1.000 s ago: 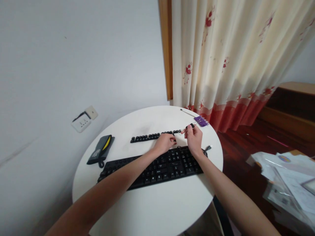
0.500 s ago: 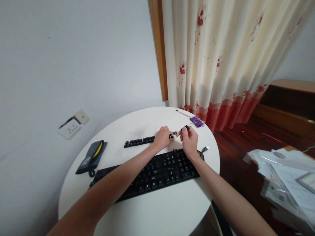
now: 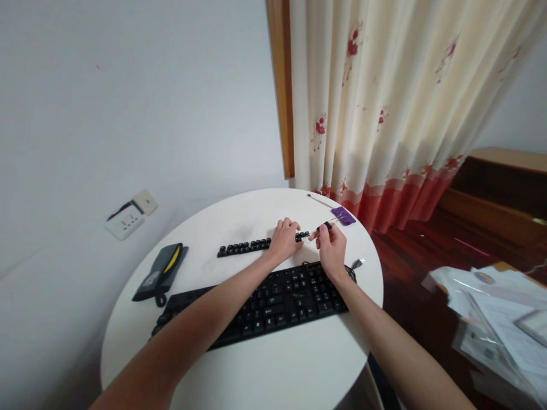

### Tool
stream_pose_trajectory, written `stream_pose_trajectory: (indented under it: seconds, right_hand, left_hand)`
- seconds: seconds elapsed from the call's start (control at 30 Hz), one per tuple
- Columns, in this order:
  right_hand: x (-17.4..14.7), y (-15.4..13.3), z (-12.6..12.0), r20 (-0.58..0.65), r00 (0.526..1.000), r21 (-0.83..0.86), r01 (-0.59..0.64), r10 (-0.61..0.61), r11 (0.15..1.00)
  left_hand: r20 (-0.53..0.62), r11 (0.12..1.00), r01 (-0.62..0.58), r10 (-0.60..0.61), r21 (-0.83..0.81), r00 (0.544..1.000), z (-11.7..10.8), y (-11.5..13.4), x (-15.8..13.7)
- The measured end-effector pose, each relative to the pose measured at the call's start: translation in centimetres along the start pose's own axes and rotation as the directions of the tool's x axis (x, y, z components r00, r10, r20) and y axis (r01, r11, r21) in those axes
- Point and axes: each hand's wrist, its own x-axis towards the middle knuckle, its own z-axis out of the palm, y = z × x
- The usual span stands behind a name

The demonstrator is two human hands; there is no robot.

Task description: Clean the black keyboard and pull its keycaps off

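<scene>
My left hand [image 3: 284, 240] lies over the right part of a row of loose black keycaps [image 3: 243, 247]. Its thumb and forefinger are closed around a keycap near the row's right end, though the contact is partly hidden. Just to the right, my right hand [image 3: 332, 248] pinches a small black keycap puller [image 3: 325, 226] whose thin metal wires stick out towards the upper right. Below both hands a black keyboard [image 3: 290, 302] lies across the table, partly covered by my forearms. Its coiled cable and USB plug [image 3: 357, 263] sit beside my right wrist.
A purple packet [image 3: 343, 216] and a thin brush [image 3: 320, 201] lie at the far right of the round white table [image 3: 273, 364]. A dark grey device with a yellow stripe [image 3: 159, 272] rests at the left. Plastic-covered papers [image 3: 504, 319] are off to the right.
My right hand has drawn the keycap puller slightly away from the left hand's fingers. The left hand stays at the row. The view has shifted a little.
</scene>
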Motion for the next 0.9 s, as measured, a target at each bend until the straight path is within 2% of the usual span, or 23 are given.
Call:
stream_pose_trajectory:
  seconds: [0.1,0.2,0.3,0.4,0.47,0.63,0.77,0.9]
  right_hand:
    - [0.1,0.2,-0.1,0.011,1.0,-0.016,0.01,-0.01,1.0]
    - [0.3,0.5,-0.3,0.03,0.999,-0.033,0.012,-0.011,0.999]
    - [0.3,0.6,-0.3,0.194,0.981,-0.076,0.009,0.006,0.997]
    - [0.0,0.2,-0.4,0.455,0.89,-0.157,0.1,-0.018,0.983]
    - [-0.4,-0.2,-0.5,0.569,0.822,-0.188,0.176,-0.039,0.966]
    - [-0.9,-0.4,-0.6,0.702,0.711,-0.223,0.28,-0.045,0.934]
    - [-0.9,-0.4,-0.6,0.786,0.618,-0.214,0.3,-0.019,0.93]
    - [-0.8,-0.7,-0.9,0.85,0.526,-0.182,0.281,0.007,0.942]
  left_hand:
    - [-0.005,1.0,0.005,-0.005,-0.011,1.0,-0.2,0.0,0.0]
    - [-0.01,0.998,0.016,-0.017,-0.056,1.0,-1.6,-0.3,-0.2]
    - [-0.013,0.986,0.024,-0.026,-0.167,1.0,-3.8,-0.7,-1.5]
    - [0.063,0.95,0.05,-0.032,-0.307,0.998,-6.0,-0.6,-4.0]
    - [0.134,0.924,0.089,-0.042,-0.372,0.99,-6.9,-0.1,-6.1]
    - [0.284,0.838,0.123,0.039,-0.531,0.958,-6.7,0.9,-9.4]
    - [0.271,0.773,0.154,0.025,-0.615,0.962,-5.6,0.4,-9.8]
    - [0.239,0.788,0.121,0.035,-0.603,0.97,-5.5,0.2,-10.0]
